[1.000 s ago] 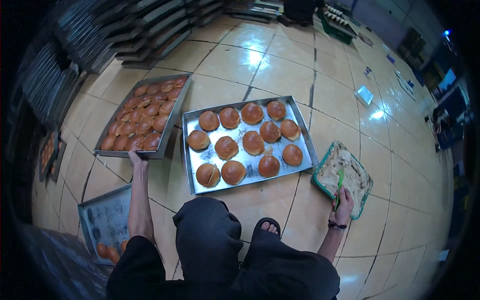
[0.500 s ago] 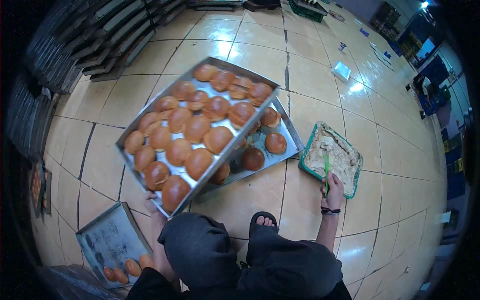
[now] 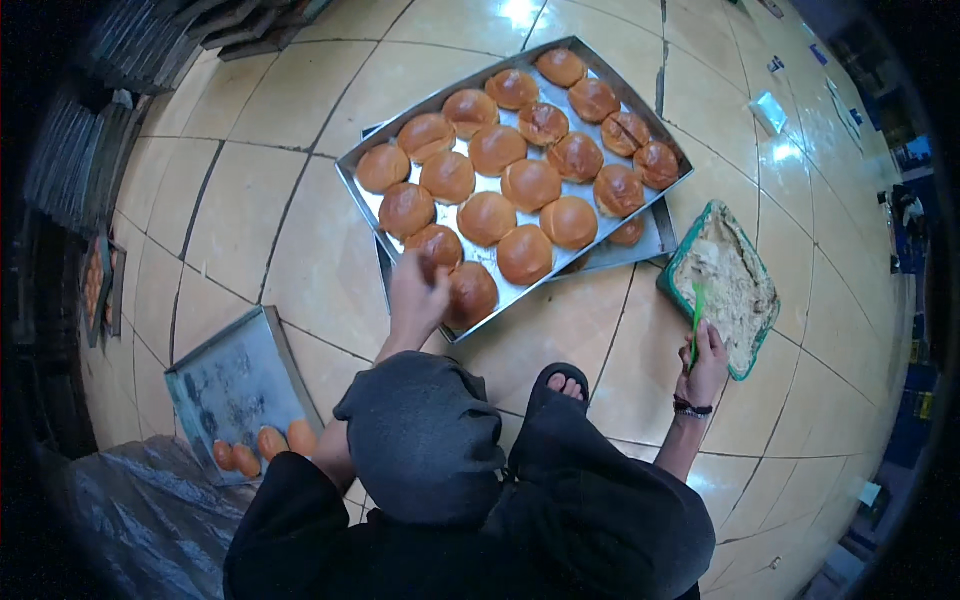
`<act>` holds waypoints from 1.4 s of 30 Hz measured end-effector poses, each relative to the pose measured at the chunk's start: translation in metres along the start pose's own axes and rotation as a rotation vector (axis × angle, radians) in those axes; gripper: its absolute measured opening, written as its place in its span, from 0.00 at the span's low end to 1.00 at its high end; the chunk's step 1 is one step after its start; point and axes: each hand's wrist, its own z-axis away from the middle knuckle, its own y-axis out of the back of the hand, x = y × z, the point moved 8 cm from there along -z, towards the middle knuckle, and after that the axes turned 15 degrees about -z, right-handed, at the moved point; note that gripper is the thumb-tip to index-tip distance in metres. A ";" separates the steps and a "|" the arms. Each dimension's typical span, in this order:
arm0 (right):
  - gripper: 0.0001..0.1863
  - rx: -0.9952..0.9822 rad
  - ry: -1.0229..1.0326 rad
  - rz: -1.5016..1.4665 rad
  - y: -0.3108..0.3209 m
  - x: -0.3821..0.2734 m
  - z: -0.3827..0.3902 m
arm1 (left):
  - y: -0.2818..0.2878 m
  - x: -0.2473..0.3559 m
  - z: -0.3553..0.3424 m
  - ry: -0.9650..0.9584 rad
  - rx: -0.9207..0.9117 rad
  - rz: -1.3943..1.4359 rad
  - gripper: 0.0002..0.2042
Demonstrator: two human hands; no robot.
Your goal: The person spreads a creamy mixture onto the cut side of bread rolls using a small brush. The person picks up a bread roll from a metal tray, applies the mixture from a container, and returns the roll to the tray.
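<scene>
A metal tray [image 3: 375,205] of glossy brown buns [image 3: 487,219] rests on top of a second tray [image 3: 640,243], most of which it hides. My left hand [image 3: 416,298] is at its near-left corner, fingers curled against a bun [image 3: 434,243]; their tips are partly hidden. In my right hand [image 3: 706,362] is a utensil with a thin green handle [image 3: 698,312]. Its far end is sunk in a pale creamy filling [image 3: 738,290], so its shape cannot be seen. The filling lies in a green rectangular tub [image 3: 767,258], right of the trays.
Another metal tray [image 3: 232,385] with a few buns [image 3: 246,459] stands at my left, beside a grey plastic sheet [image 3: 150,510]. Stacked trays [image 3: 75,170] rise along the left. A white packet [image 3: 769,113] lies on the tiled floor [image 3: 300,225] at the far right.
The bun tray has come down level onto the tray beneath it. My left hand has let go of its edge and moved onto the buns at its near corner. My right hand keeps the utensil.
</scene>
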 end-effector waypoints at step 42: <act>0.08 -0.564 0.511 0.831 -0.186 -0.030 0.084 | -0.039 0.106 -0.006 0.291 -0.816 1.407 0.26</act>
